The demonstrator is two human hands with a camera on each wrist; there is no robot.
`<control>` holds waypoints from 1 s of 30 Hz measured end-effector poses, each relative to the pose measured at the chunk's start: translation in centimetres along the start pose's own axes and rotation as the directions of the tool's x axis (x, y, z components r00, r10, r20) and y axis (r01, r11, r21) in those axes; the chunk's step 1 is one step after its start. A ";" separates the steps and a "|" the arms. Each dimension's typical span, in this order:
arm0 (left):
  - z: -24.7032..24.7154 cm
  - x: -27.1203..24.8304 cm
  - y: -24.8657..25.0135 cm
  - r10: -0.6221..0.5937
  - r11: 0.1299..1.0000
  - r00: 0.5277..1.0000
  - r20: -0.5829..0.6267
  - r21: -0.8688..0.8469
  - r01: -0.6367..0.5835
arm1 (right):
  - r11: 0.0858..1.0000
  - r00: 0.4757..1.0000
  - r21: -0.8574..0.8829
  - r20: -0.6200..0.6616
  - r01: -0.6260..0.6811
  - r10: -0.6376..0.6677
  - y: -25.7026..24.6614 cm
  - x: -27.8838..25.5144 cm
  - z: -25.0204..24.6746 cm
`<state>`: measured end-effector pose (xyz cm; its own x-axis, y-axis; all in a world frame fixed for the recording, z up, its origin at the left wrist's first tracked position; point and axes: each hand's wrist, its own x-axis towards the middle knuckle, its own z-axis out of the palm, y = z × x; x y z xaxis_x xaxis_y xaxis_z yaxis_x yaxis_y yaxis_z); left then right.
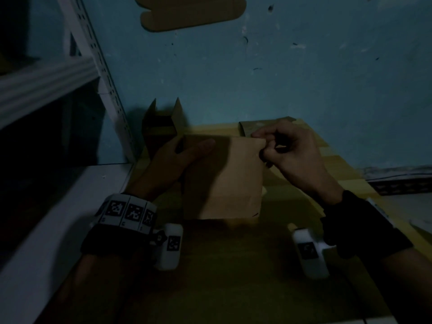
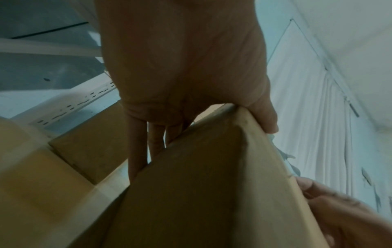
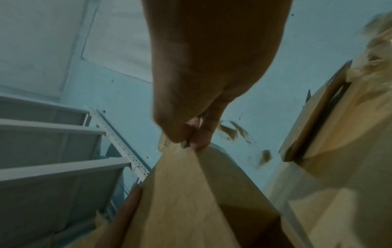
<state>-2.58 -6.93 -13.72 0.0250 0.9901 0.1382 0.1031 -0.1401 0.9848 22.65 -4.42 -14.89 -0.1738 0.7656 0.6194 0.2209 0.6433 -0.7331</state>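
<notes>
I'm clasping the folded cardboard box (image 1: 223,181) in my left hand (image 1: 171,160), right hand (image 1: 289,150) pinching its top corner; seemingly opening it, pulling that corner outward next.

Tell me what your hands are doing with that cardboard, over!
Left hand grips cardboard piece at its left edge. Right hand pinches its top right corner. Open box behind, not blocking.

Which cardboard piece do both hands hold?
The central flat panel: left hand grips its left edge, right hand pinches its top right corner; nothing else is held.
</notes>
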 end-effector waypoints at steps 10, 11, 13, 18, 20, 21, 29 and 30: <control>0.0 0.1 -0.2 -0.018 1.000 1.000 0.019 -0.006 0.018 | 0.998 0.997 0.030 0.064 -0.049 0.047 -0.2 0.1 0.0; 0.0 0.1 -0.2 -0.018 1.000 1.000 0.013 -0.003 0.018 | 0.999 0.997 0.032 0.067 -0.043 0.041 -0.2 0.1 -0.1; 0.0 0.1 -0.2 -0.023 1.000 1.000 0.006 -0.003 0.023 | 0.998 0.996 0.044 0.078 -0.048 0.044 0.0 0.1 -0.2; -0.1 0.1 -0.2 -0.040 0.999 0.999 -0.007 0.007 0.040 | 0.995 0.991 0.078 0.118 -0.066 0.057 0.3 0.4 -0.6; -0.1 0.0 -0.2 -0.037 0.999 0.999 -0.003 0.005 0.037 | 0.996 0.990 0.062 0.135 -0.058 0.050 0.4 0.5 -0.7; 0.0 -0.1 -0.1 -0.037 0.999 0.999 -0.001 0.003 0.037 | 0.997 0.989 0.056 0.143 -0.055 0.047 0.4 0.5 -0.8; -0.1 -0.2 -0.1 -0.045 0.999 0.999 -0.003 -0.029 0.045 | 0.985 0.987 0.145 0.144 -0.089 0.068 -0.7 0.2 -1.0; -0.1 -0.1 -0.1 -0.050 0.998 0.999 -0.003 -0.036 0.050 | 0.985 0.987 0.142 0.141 -0.099 0.079 -0.8 0.1 -0.9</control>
<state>-2.66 -7.00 -13.85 0.0165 0.9959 0.0892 0.0681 -0.0902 0.9936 23.32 -4.84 -13.98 -0.2894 0.8074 0.5141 0.0985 0.5594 -0.8230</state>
